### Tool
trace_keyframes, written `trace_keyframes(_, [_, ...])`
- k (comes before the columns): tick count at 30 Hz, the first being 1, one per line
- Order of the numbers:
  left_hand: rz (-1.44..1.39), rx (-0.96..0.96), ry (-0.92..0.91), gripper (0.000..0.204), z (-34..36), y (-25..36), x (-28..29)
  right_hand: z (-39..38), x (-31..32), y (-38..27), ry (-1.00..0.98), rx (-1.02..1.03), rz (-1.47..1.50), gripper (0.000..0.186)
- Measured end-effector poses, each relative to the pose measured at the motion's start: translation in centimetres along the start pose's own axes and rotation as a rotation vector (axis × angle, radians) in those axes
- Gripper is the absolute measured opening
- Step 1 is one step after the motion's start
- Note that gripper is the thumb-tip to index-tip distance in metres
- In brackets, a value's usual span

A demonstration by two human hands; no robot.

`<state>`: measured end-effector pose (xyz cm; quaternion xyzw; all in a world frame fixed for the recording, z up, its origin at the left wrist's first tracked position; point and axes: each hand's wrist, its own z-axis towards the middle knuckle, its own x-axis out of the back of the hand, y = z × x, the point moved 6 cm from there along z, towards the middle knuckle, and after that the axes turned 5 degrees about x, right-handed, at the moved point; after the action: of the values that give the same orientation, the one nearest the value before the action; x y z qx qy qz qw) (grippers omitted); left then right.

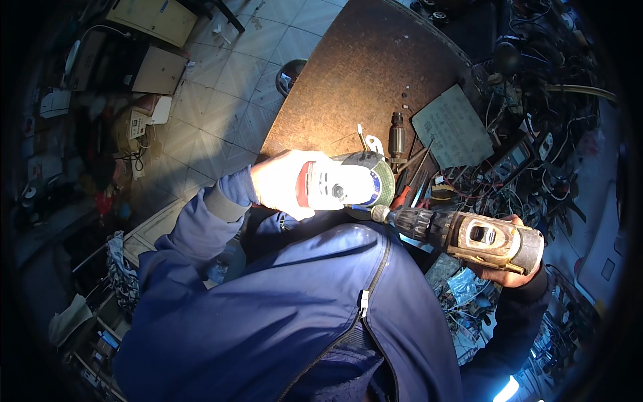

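My left hand (278, 179) is closed around an angle grinder (327, 186), whose red and pale body is washed out by bright light. A round green disc (384, 186) with a blue centre is fitted at the grinder's right end. My right hand (512, 276) grips a worn power drill (499, 241) from below, so most of its fingers are hidden. The drill's dark chuck (414, 222) points left, with a short round metal piece (380, 213) at its tip. That piece lies close by the disc's lower edge; whether they touch I cannot tell.
Beyond my hands stands a brown worktop (348, 80). On it are a motor armature (397, 137), a grey-green flat board (453, 127) and red-handled pliers (402, 197). Tangled wires and parts (536, 181) crowd the right side. Boxes (157, 70) stand left on the tiled floor (224, 87).
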<state>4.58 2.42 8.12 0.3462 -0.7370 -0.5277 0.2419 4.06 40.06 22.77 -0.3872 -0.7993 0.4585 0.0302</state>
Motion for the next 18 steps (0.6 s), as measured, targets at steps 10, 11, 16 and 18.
trace_keyframes(10, [-0.473, 0.192, -0.041, 0.069, -0.7, -0.7, -1.7, 2.4, -1.1, -2.9, 0.237, -0.027, -0.216, 0.063])
trace_keyframes(11, [-0.39, 0.135, -0.018, 0.068, -0.9, -0.4, -1.8, 2.5, -1.3, -2.8, 0.205, -0.026, -0.263, 0.063])
trace_keyframes(16, [0.057, 0.025, 0.039, 0.06, -2.1, 0.5, -3.7, 2.4, -2.3, -2.8, -0.006, 0.038, -0.66, 0.063])
trace_keyframes(18, [-0.012, 0.041, 0.046, 0.054, -2.4, -0.2, -3.9, 2.4, -1.9, -2.1, 0.001, 0.003, -0.395, 0.067])
